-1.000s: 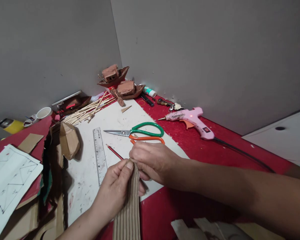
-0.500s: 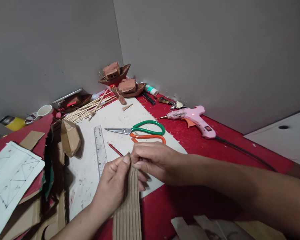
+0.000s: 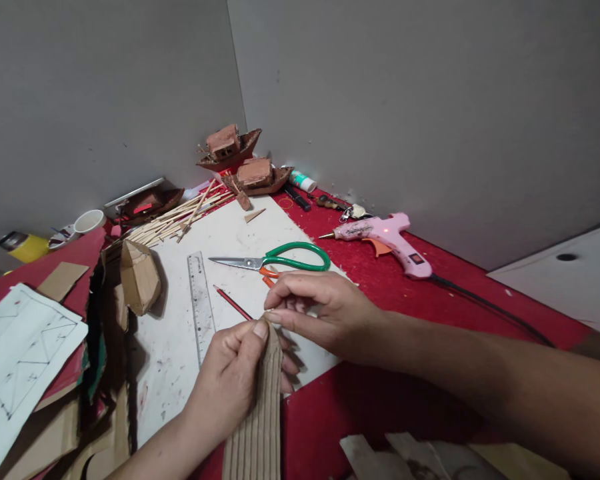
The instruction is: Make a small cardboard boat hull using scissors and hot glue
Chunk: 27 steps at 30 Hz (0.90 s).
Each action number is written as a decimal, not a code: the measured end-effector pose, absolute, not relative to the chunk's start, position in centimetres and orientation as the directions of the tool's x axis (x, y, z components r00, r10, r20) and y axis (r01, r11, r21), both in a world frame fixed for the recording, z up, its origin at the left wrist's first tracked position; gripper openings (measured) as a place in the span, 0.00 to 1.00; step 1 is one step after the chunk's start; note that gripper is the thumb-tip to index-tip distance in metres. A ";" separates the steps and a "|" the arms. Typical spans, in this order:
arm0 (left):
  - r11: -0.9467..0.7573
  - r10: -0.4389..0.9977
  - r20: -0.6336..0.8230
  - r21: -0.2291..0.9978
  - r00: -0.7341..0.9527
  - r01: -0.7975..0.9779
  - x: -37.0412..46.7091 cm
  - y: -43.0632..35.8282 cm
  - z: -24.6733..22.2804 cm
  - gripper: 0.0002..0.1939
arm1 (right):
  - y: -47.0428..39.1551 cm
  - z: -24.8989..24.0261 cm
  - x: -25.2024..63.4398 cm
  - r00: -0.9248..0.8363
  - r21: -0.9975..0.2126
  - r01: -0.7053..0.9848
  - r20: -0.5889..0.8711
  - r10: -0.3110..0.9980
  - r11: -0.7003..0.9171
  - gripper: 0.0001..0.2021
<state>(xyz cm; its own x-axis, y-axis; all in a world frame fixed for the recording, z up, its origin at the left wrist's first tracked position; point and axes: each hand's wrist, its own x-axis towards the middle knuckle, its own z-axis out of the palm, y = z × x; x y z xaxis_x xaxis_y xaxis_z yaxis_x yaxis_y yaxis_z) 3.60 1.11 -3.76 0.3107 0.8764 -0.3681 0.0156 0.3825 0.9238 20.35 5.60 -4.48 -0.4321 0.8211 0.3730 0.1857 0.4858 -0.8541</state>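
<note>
A long strip of corrugated cardboard (image 3: 256, 427), its ridges bare, runs up from the bottom edge of the view. My left hand (image 3: 227, 377) grips its upper end, thumb on top and fingertips showing beyond the right side. Just above that end my right hand (image 3: 330, 317) pinches thumb and forefinger together; whatever is between them is too small to name. Behind the hands lie a red pencil (image 3: 233, 302), a clear ruler (image 3: 201, 303) and scissors (image 3: 297, 245) with one green and one orange handle, the orange one mostly covered by my right hand.
A pink glue gun (image 3: 380, 235) with a lit light rests on the red table at right. Cardboard boats (image 3: 255, 175) and thin sticks (image 3: 180, 217) stand at the back. Left are a cardboard hull (image 3: 141, 277) and a drawn sheet (image 3: 35, 340). Cardboard pieces (image 3: 405, 457) lie at front right.
My right hand has risen slightly off the strip's tip, its fingers more arched, and covers more of the orange handle. My left hand and the strip's top have shifted a little right.
</note>
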 end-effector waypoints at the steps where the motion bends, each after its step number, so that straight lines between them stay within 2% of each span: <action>1: 0.386 0.875 -0.371 0.922 0.311 0.015 3.6 1.1 -3.7 0.21 | 5.6 -4.6 20.3 -0.436 -0.835 0.192 0.398 0.807 0.515 0.04; 7: 0.393 0.871 -0.384 0.919 0.307 0.037 3.7 1.1 -3.9 0.21 | 5.9 -5.1 20.5 -0.517 -0.665 0.283 0.501 0.694 0.691 0.07; 14: 0.388 0.857 -0.383 0.920 0.345 0.060 3.7 1.2 -4.1 0.21 | 5.7 -4.7 20.9 -0.685 -0.471 0.416 0.401 0.609 0.778 0.10; 20: 0.401 0.849 -0.402 0.913 0.342 0.076 3.7 1.2 -3.8 0.21 | 5.4 -5.1 20.9 -0.681 -0.428 0.404 0.449 0.579 0.808 0.07; 27: 0.366 0.850 -0.383 0.923 0.361 0.118 3.7 1.0 -2.6 0.25 | 4.8 -4.8 21.0 -0.735 -0.432 0.377 0.398 0.549 0.819 0.08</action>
<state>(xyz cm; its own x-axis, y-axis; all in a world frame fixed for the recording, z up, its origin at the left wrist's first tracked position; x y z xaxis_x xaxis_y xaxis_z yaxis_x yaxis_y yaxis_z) 3.72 1.05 -2.56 0.3608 0.8505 -0.3828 0.1179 0.3655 0.9233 20.99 4.80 -4.80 -0.7352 0.5486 0.3982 0.3774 0.8192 -0.4318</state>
